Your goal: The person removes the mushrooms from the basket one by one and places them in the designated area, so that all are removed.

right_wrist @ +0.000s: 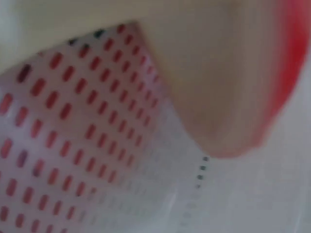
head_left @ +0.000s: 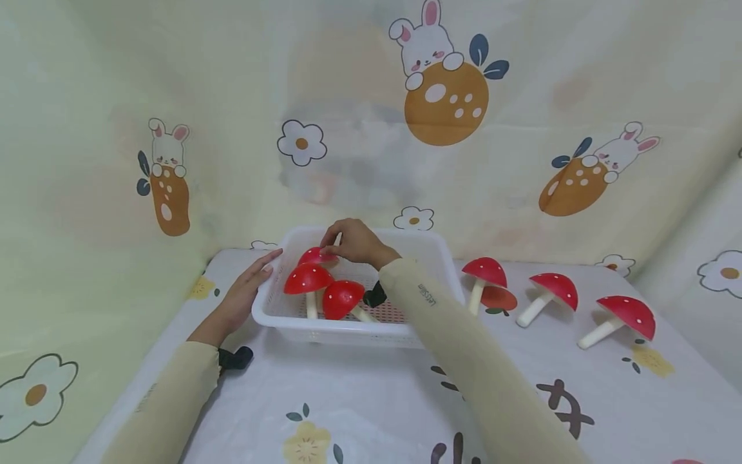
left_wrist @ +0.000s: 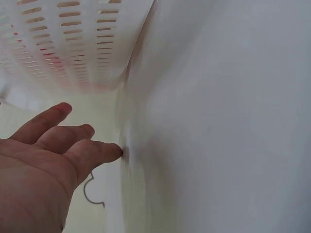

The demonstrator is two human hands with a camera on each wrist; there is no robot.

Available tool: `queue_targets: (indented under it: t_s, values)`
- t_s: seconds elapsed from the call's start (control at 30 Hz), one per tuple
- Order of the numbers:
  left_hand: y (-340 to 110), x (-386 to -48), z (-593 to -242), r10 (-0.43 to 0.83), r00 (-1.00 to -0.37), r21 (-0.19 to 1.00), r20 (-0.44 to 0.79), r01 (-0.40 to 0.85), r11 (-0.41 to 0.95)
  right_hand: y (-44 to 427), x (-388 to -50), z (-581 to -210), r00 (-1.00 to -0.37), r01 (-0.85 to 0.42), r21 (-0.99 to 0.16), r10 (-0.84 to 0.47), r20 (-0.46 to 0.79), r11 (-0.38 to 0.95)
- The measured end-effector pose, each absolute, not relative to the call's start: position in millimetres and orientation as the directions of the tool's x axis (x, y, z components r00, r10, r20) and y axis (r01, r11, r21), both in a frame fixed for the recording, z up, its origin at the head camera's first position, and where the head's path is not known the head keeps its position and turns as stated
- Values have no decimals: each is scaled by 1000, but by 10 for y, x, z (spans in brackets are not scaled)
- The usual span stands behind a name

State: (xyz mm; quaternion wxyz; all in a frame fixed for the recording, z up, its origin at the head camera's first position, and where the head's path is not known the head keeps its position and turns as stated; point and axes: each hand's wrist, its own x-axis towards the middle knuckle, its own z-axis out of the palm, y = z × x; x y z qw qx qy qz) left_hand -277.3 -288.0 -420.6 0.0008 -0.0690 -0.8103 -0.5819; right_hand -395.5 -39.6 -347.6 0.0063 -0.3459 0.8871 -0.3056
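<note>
The white basket (head_left: 342,327) holds three red-capped toy mushrooms. At its back left, my right hand (head_left: 356,243) pinches one mushroom (head_left: 313,256), whose pale stem shows by the fingers. A blurred mushroom cap (right_wrist: 291,58), with its pale underside, fills the upper right of the right wrist view; no fingers show there. Two other mushrooms, one upright (head_left: 307,280) and one tilted (head_left: 343,299), stand in front of that hand. My left hand (head_left: 246,293) lies along the basket's left side, fingers extended near the rim. In the left wrist view, the hand (left_wrist: 48,160) is beside the slotted basket wall (left_wrist: 73,43).
Right of the basket, three more mushrooms lean on the patterned tablecloth: one near the basket (head_left: 485,272), one in the middle (head_left: 555,290) and one farther right (head_left: 628,316). A cream curtain (head_left: 348,64) with printed rabbits hangs behind the table.
</note>
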Motion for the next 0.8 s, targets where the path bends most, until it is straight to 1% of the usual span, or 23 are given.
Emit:
queue_targets:
  t_s: [0.13, 0.27, 0.47, 0.8]
  values:
    - [-2897, -2757, -4177, 113, -990, 939, 80, 113, 324, -425, -3932, -3518, -769, -590, -520, -626, 129, 618]
    - [-2887, -2752, -4175, 112, -991, 940, 67, 101, 327, -429, -3941, -3579, -774, -594, -460, -625, 103, 659]
    - [-2882, -2737, -4169, 107, -993, 942, 52, 84, 324, -486, -3933, -3632, -770, -624, -365, -622, 141, 691]
    - [-2885, -2727, -4160, 122, -990, 946, 63, 98, 310, -516, -3844, -3548, -769, -639, -257, -598, 225, 725]
